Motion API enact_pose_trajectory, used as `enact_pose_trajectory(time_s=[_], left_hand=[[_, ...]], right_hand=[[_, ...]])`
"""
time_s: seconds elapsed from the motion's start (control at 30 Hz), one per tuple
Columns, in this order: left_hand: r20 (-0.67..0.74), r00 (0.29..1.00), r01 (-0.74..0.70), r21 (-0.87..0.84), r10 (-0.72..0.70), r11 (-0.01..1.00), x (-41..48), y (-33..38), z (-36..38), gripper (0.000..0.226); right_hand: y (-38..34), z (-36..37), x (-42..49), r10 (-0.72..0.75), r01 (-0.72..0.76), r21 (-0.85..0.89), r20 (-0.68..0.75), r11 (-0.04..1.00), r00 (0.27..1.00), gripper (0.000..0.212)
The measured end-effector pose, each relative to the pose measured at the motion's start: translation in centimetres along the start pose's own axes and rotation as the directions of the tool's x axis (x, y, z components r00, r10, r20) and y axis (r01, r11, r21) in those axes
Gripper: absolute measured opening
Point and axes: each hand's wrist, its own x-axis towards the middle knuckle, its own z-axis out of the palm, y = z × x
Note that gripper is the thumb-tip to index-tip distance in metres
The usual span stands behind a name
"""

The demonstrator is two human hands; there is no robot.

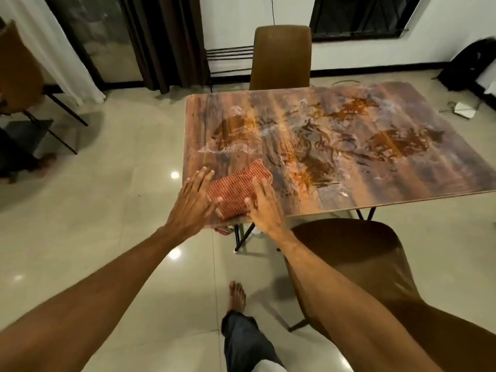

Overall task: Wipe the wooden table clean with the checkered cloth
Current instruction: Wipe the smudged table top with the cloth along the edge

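Both hands lie flat and open on the checkered cloth (237,187) at the wooden table's (402,181) near-left corner — left hand (194,198), right hand (261,204). Brown and white smears (349,135) streak the tabletop; brown chairs (281,57) stand on glossy tile floor (120,197).

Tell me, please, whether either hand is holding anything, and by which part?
Both press on the checkered cloth: the left hand at its left edge, the right hand on its near right part.

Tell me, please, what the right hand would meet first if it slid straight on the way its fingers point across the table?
Probably the far part of the checkered cloth under the right hand, then the brownish smears on the wooden table. Nothing upright stands in that line.
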Motion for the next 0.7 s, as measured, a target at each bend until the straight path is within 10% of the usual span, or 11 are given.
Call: enact_pose_trajectory(time_s=[0.27,0.53,0.7], left_hand=[[0.143,0.989,0.043,-0.052,-0.035,0.998,13.7,-6.4,4.5,0.069],[0.189,0.982,0.042,-0.16,-0.011,0.986,22.4,-11.7,5.0,0.069],[0.19,0.98,-0.013,-0.24,0.06,0.971,28.3,-16.6,4.6,0.063]], right_hand=[[1.9,7.8,10.9,0.268,-0.249,-0.116,0.191,0.962,0.944,0.079],[3.6,7.9,19.9,0.533,-0.538,-0.264,-0.095,0.801,0.84,0.069],[-1.8,12.4,23.8,0.18,-0.14,-0.341,0.089,0.93,0.98,0.068]])
